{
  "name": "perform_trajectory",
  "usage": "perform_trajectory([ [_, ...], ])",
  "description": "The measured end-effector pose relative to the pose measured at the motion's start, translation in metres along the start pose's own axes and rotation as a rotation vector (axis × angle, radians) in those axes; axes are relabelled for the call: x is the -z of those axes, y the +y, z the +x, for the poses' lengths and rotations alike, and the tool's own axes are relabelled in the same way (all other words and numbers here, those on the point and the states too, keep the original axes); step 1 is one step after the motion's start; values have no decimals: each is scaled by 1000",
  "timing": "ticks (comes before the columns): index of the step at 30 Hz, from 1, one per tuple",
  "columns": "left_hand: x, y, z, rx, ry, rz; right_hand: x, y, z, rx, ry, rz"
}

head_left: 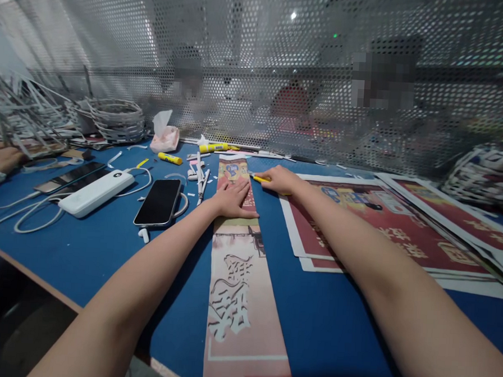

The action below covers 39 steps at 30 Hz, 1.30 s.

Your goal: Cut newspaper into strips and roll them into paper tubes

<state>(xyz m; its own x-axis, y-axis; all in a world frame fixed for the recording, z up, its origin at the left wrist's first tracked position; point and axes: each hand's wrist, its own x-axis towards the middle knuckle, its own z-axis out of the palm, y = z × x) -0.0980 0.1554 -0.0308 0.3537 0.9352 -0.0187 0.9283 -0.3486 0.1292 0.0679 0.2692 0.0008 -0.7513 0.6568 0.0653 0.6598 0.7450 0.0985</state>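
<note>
A long folded strip of printed paper (245, 301) runs from the near table edge toward the back, its pink side showing white lettering. My left hand (234, 199) lies flat across its far part, fingers spread and pressing on it. Just right of the strip's far end, my right hand (279, 180) is closed around a yellow utility knife (260, 179), whose tip points left at the paper's edge. The fingers hide most of the knife's handle. Under my right forearm lie red printed sheets (359, 216) in a stack.
Left of the strip are a phone (158, 202), a white power bank (97, 193) with cables, and an earbud (144, 235). Glue sticks (213, 147) and paper scraps lie behind. Woven baskets (115, 119) stand back left, another (480, 175) at right. A perforated metal screen (257, 70) closes the back. Another person's hand (2, 158) rests far left.
</note>
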Motion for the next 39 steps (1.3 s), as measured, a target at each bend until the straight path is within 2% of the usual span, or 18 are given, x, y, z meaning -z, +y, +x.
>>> perform_trajectory([
  [14,2,1,0,3,7,-9,7,13,51,-80,23,-39],
  [19,2,2,0,4,9,-5,23,28,69,-169,71,-81],
  [23,0,1,2,-8,11,1,39,42,68,-193,70,-114],
  [27,-1,0,1,-9,15,6,41,41,43,-179,9,-148],
  [32,-2,0,1,-15,19,8,24,35,-15,-253,-42,-195],
  [39,-5,-2,2,-2,21,6,19,66,-114,-444,-107,-237],
])
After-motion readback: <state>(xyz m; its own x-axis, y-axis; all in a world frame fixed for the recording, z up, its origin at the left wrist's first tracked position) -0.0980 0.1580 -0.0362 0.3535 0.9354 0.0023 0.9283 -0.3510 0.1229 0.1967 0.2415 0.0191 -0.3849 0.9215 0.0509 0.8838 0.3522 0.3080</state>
